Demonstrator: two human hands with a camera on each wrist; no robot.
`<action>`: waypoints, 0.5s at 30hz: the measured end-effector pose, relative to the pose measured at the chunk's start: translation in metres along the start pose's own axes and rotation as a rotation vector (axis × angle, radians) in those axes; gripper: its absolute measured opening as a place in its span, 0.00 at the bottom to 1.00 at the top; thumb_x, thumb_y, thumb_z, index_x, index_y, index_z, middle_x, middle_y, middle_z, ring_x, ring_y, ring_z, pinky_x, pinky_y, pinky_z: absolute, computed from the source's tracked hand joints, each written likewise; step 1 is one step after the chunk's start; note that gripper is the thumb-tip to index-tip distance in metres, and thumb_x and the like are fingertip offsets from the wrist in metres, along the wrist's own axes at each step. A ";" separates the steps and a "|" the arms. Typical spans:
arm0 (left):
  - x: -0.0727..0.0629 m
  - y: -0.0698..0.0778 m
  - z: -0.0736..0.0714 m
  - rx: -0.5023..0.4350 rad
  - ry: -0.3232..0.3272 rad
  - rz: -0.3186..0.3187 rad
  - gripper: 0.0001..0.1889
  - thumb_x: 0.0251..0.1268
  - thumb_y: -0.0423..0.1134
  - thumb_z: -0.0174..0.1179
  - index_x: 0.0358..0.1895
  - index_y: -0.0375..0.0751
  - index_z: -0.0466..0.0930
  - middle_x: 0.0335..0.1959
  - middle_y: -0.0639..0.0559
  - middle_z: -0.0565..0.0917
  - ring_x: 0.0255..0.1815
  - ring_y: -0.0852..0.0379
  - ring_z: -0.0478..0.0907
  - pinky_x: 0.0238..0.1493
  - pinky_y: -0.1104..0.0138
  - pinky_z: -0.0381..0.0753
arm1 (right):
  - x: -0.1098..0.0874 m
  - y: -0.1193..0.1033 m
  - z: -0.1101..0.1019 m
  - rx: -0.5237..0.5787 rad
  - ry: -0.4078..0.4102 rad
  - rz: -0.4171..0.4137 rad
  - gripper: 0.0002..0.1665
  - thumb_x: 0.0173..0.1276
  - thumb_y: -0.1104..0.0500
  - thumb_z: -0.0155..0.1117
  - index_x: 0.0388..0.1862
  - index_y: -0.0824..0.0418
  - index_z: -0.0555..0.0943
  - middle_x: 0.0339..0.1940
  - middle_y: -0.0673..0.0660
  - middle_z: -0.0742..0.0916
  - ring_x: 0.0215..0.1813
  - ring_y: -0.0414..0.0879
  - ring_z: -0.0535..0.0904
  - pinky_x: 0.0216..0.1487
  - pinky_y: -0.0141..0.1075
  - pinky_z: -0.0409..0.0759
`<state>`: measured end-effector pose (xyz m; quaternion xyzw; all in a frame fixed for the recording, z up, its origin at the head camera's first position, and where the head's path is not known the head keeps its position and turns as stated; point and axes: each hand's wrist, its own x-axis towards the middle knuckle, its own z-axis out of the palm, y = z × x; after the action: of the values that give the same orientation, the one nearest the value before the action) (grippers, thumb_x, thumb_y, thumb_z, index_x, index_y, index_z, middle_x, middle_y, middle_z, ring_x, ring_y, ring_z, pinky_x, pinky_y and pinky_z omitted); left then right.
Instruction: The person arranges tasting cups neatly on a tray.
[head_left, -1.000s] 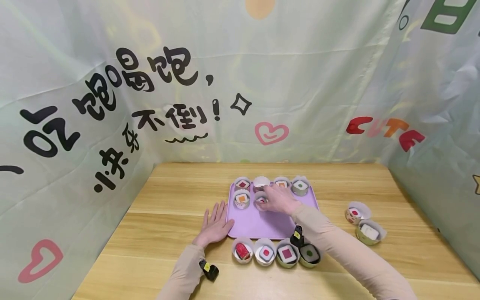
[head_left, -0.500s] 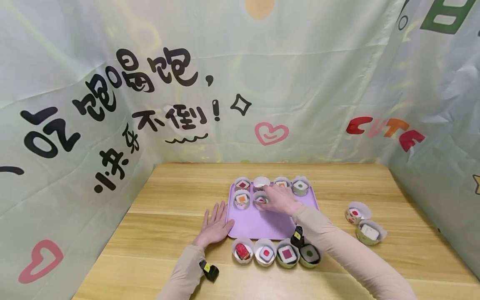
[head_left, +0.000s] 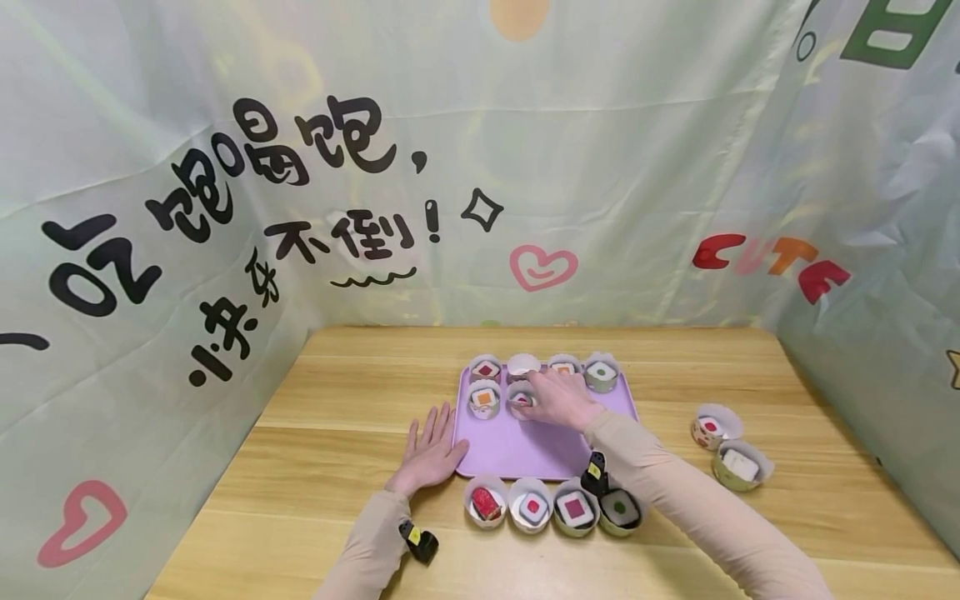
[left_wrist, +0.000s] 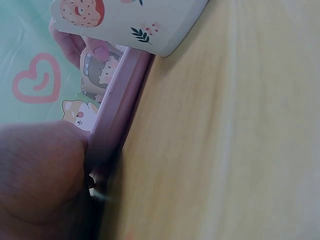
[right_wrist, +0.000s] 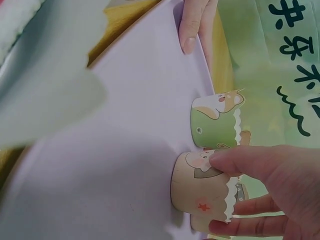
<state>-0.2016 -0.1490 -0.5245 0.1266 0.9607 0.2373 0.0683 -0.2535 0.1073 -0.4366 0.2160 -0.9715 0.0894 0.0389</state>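
My right hand (head_left: 562,398) reaches over the lilac tray (head_left: 502,450) and pinches a paper baking cup (right_wrist: 192,192) in the second row. Its thumb (right_wrist: 245,160) presses the cup's outside, with fingers at the far side of the scalloped rim. A small sushi-like piece with a pink centre shows inside. Beside it stands another cup (head_left: 483,402) with an orange-centred piece. My left hand (head_left: 427,454) lies spread at the tray's left edge, thumb on the rim, fingers on the wood. In the left wrist view its palm (left_wrist: 40,170) is against the tray's side.
Several filled cups line the tray's back, among them one with a green-centred piece (head_left: 601,372). Along the front edge stands another row, with a red piece (head_left: 485,502) at its left end. Two cups, one green (head_left: 738,467), stand on the wooden table (head_left: 300,467) at right.
The cup under my right fingers has shifted very slightly left on the tray. Both hands otherwise keep their places.
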 end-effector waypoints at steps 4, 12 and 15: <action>0.001 -0.001 0.000 0.003 -0.003 0.000 0.36 0.81 0.54 0.38 0.81 0.36 0.46 0.85 0.44 0.41 0.86 0.42 0.34 0.82 0.43 0.25 | 0.000 0.000 0.000 -0.002 0.010 -0.004 0.23 0.59 0.41 0.74 0.37 0.58 0.82 0.28 0.54 0.84 0.26 0.49 0.78 0.26 0.42 0.75; -0.001 0.001 -0.001 -0.009 0.000 -0.006 0.36 0.81 0.55 0.37 0.81 0.36 0.46 0.85 0.44 0.41 0.86 0.42 0.34 0.82 0.43 0.24 | 0.000 0.001 0.000 0.000 -0.001 0.014 0.24 0.59 0.39 0.74 0.37 0.57 0.81 0.30 0.55 0.85 0.28 0.50 0.79 0.28 0.43 0.77; -0.001 0.001 -0.001 -0.010 0.000 -0.006 0.36 0.81 0.55 0.38 0.81 0.36 0.46 0.85 0.44 0.41 0.86 0.42 0.34 0.82 0.43 0.24 | 0.000 0.002 0.001 0.007 -0.015 0.017 0.25 0.59 0.38 0.74 0.38 0.57 0.81 0.31 0.55 0.85 0.29 0.49 0.79 0.29 0.43 0.77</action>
<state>-0.2004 -0.1483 -0.5230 0.1231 0.9600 0.2418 0.0694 -0.2540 0.1089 -0.4376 0.2083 -0.9733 0.0913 0.0304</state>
